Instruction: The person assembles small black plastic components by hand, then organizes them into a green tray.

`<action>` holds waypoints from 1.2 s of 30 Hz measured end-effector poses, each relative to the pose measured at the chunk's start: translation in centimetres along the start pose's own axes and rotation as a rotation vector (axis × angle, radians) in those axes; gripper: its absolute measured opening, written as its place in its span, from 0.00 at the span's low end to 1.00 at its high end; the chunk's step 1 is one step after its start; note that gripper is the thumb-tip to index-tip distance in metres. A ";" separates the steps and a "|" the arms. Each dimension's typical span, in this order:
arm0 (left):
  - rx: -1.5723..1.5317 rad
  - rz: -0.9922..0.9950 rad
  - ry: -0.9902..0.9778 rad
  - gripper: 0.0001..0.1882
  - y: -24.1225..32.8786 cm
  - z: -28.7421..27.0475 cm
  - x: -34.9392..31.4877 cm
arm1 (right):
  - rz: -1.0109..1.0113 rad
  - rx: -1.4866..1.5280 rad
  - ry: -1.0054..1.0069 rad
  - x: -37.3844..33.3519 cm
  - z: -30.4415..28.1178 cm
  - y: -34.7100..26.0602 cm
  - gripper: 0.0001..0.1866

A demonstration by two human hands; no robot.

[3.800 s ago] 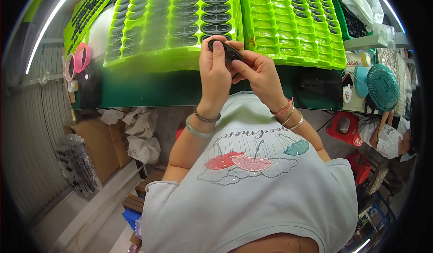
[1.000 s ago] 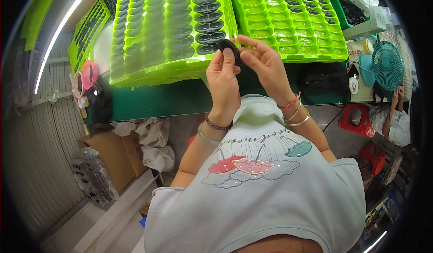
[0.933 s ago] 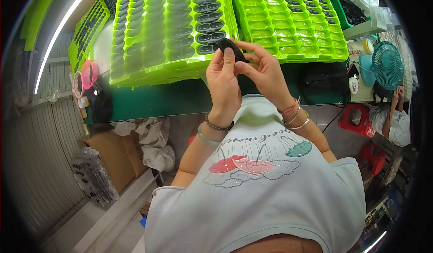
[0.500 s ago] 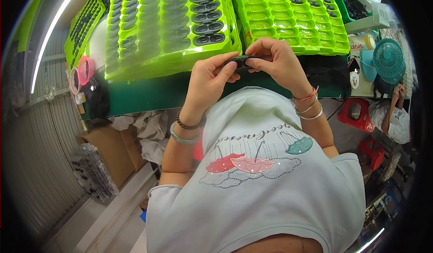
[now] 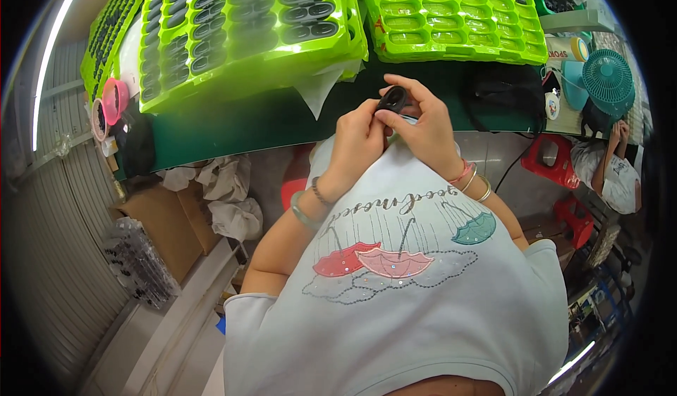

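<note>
A small black oval plastic part [image 5: 393,98] with two rounded recesses is between my hands, tilted, above the table's front edge. My right hand [image 5: 429,124] grips it from the right with thumb and fingers. My left hand [image 5: 355,142] is closed at its lower left side, thumb and fingertips against it; the other fingers are curled and partly hidden. The front of my pale shirt [image 5: 395,177] rises to a peak just under both hands. Rows of similar black parts lie in the bright green tray [image 5: 233,78] ahead on the left.
Another green tray [image 5: 458,52], mostly with bare pockets at its near end, lies ahead right on the dark green table [image 5: 226,138]. A black bag [image 5: 497,96], a teal fan [image 5: 608,78] and a red stool [image 5: 553,160] are at right. A person's arm shows at far right.
Both hands came closer together and slightly nearer to me. The black part turned from lying level to tilted upward. My shirt front now reaches up to the hands, and the view shifted.
</note>
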State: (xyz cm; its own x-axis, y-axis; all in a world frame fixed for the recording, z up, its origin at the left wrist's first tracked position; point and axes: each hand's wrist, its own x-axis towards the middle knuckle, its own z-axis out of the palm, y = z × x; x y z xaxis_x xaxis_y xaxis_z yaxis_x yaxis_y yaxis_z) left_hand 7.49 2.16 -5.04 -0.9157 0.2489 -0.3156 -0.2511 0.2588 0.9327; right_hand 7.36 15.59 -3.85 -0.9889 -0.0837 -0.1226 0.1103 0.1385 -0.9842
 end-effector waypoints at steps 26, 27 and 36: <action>-0.555 -0.038 -0.004 0.11 0.4 1.2 3.1 | 0.135 0.529 0.186 2.3 0.8 0.3 0.14; -0.616 -0.062 -0.049 0.13 0.7 0.7 2.5 | 0.139 0.521 0.188 2.4 0.4 0.0 0.14; -0.798 -0.157 -0.142 0.16 0.3 -1.0 -0.2 | 0.506 0.909 0.034 1.2 -0.6 0.0 0.06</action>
State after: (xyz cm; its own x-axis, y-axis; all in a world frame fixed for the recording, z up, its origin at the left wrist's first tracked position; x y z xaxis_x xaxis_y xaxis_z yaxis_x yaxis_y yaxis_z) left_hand 7.30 1.21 -4.51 -0.8164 0.3949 -0.4213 -0.5692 -0.4276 0.7023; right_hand 6.15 16.08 -3.92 -0.8071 -0.1934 -0.5578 0.5321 -0.6475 -0.5455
